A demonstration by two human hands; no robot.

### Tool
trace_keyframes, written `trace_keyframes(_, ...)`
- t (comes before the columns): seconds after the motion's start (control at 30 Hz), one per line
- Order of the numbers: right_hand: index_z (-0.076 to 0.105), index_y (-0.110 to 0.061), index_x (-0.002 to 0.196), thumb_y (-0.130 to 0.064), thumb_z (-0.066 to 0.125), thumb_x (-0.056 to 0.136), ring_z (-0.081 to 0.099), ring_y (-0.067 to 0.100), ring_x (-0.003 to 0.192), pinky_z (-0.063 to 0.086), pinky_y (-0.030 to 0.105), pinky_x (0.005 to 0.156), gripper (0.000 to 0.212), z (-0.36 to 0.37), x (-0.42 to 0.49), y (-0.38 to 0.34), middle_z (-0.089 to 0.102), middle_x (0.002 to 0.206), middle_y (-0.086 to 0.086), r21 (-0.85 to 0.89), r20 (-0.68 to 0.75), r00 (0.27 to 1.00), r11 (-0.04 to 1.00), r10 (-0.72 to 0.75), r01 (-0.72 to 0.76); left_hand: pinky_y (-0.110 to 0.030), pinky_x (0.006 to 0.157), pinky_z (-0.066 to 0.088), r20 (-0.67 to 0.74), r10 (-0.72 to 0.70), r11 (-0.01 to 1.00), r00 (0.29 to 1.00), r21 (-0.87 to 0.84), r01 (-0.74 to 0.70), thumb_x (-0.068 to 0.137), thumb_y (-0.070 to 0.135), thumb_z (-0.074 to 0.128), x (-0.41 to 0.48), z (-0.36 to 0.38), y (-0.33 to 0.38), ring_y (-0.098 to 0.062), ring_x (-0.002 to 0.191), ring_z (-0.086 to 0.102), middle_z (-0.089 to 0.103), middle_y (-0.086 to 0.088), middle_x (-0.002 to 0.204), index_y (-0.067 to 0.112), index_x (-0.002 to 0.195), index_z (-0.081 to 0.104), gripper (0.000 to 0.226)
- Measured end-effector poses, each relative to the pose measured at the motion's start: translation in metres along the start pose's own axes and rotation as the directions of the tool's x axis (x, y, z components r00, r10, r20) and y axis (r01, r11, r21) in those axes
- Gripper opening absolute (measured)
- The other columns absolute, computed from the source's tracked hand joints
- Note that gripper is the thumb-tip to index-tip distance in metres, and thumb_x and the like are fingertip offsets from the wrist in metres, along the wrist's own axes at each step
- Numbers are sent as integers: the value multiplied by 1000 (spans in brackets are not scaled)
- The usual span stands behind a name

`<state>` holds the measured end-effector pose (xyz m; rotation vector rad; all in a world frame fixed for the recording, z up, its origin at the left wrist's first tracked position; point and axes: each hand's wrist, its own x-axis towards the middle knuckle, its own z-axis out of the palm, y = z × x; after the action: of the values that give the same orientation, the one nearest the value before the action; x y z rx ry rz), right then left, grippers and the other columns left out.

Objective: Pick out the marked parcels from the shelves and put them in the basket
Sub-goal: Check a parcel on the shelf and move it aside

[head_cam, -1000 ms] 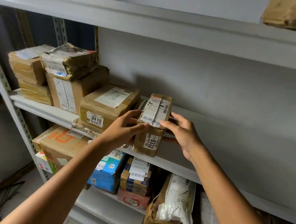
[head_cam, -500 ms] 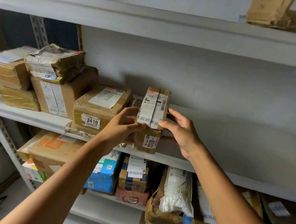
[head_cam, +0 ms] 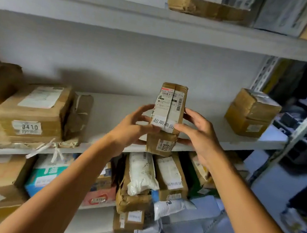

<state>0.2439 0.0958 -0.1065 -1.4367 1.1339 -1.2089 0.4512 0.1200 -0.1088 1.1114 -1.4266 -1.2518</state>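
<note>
Grey metal shelving lines the wall, and its middle shelf (head_cam: 110, 105) carries brown cartons toward both ends. At that shelf's front edge, roughly midway along, a person holds a narrow cardboard parcel (head_cam: 166, 118) upright between both hands; I cannot tell whether its base touches the shelf lip. It bears a shipping label up top, a white strip of printed characters across its middle and a sticker reading 0332 lower down. The left hand (head_cam: 128, 130) grips the parcel's left side, fingers curled against it. The right hand (head_cam: 199, 137) clasps the right side, thumb lying over the end of the white strip. Toward the left end of the same shelf sits a taped box (head_cam: 32, 113) marked 0410, and near the right end a squat brown box (head_cam: 251, 113) stands close to the front edge. Above, another carton (head_cam: 207, 0) rests on the top shelf. Below, the lower shelf is packed with parcels, among them a white padded bag (head_cam: 141, 175) and a blue carton (head_cam: 44, 175).
</note>
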Motion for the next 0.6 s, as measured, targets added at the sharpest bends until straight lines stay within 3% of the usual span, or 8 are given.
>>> trace_keyframes(0.07, 54, -33, 137, -17, 78, 81, 57, 16, 123, 55, 50, 93, 63, -35, -15, 2, 60, 131, -14, 22, -71, 997, 999, 29, -27, -40, 86, 58, 80, 1, 1000, 997, 0, -1, 88, 15, 70, 11, 33, 2, -14, 108, 64, 59, -1, 125, 42, 138, 47, 61)
trace_keyframes(0.23, 51, -30, 141, -14, 77, 83, 57, 13, 120, 53, 44, 96, 66, -135, -52, 3, 55, 111, -26, -2, -266, 962, 998, 60, -63, -40, 85, 60, 260, 21, 1000, 966, -25, -15, 86, 22, 74, 39, 133, 5, -18, 109, 66, 58, 0, 127, 43, 137, 48, 61)
trace_keyframes(0.33, 53, -28, 140, -12, 79, 81, 65, 12, 109, 57, 49, 90, 66, -192, -78, 7, 64, 112, -20, 1, -359, 929, 996, 87, -93, -45, 88, 59, 357, 17, 999, 934, -35, -4, 76, 29, 78, 53, 195, 7, -20, 110, 66, 59, -2, 128, 44, 136, 49, 69)
trace_keyframes(0.4, 52, -22, 142, -7, 76, 83, 69, 7, 97, 60, 43, 84, 65, -225, -96, 8, 67, 109, -20, 17, -420, 903, 996, 91, -92, -41, 84, 60, 425, 22, 999, 905, -36, -8, 76, 28, 77, 60, 235, 8, -22, 112, 64, 59, -2, 128, 44, 136, 48, 69)
trace_keyframes(0.47, 49, -20, 144, -5, 74, 85, 70, 3, 92, 61, 39, 82, 66, -253, -115, 8, 64, 120, -16, 15, -473, 876, 995, 93, -97, -33, 76, 60, 486, 26, 998, 874, -69, 9, 84, 20, 76, 65, 271, 8, -21, 111, 65, 61, -2, 126, 41, 138, 48, 64)
trace_keyframes(0.6, 47, -21, 144, -5, 72, 87, 66, -8, 80, 59, 22, 63, 64, -296, -150, 7, 54, 118, -19, 9, -583, 807, 994, 91, -106, -34, 75, 59, 620, 49, 995, 783, -98, 15, 84, 17, 75, 74, 333, 8, -22, 109, 67, 66, 0, 125, 39, 134, 51, 60)
